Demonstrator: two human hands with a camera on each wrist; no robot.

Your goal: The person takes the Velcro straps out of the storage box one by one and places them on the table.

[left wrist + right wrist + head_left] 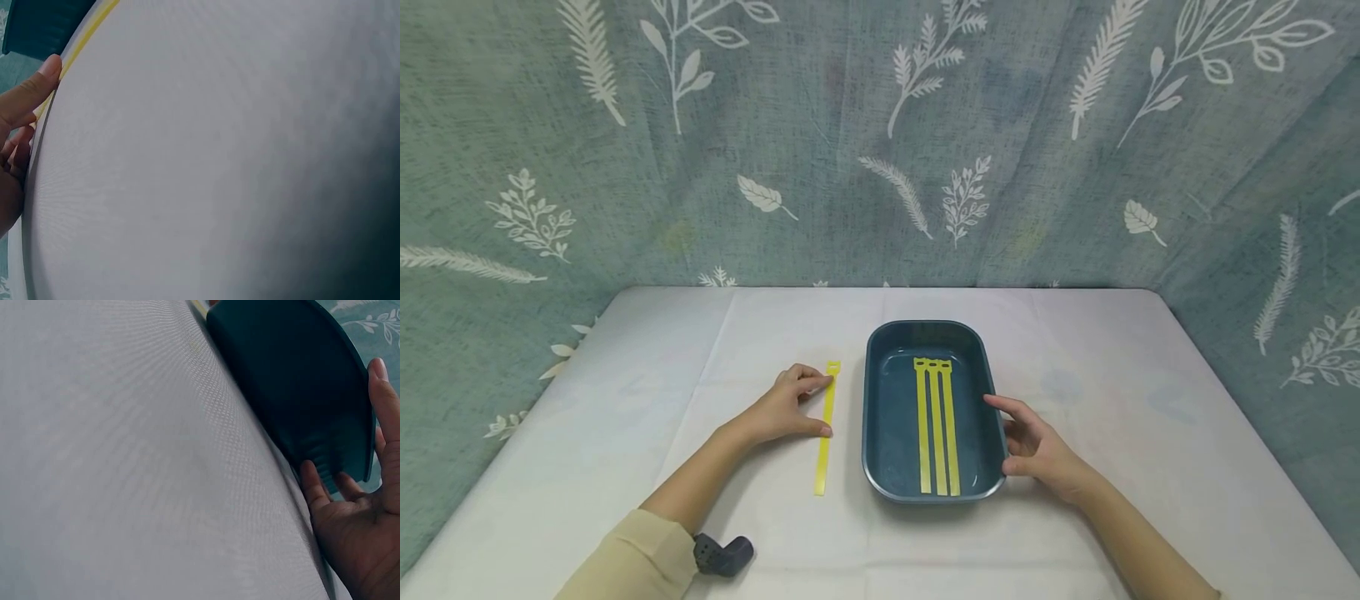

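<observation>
A yellow strap (822,467) with a slotted head lies nearly upright in the head view, left of a dark teal tray (887,475). My left hand (786,408) touches this strap, index fingertip near its head and thumb lower down, the two spread apart; the left wrist view shows the thumb (37,87) at the strap's edge (94,26). Inside the tray, three yellow straps (937,433) lie side by side, heads at the far end. My right hand (1048,458) rests against the tray's right side, with fingertips on the rim and outer wall (294,381).
Both hands and the tray are over a white-covered table (760,525). A black curved object (724,557) sits beside the left sleeve (640,558). Behind the table hangs a blue-green cloth (820,208) with white leaf patterns.
</observation>
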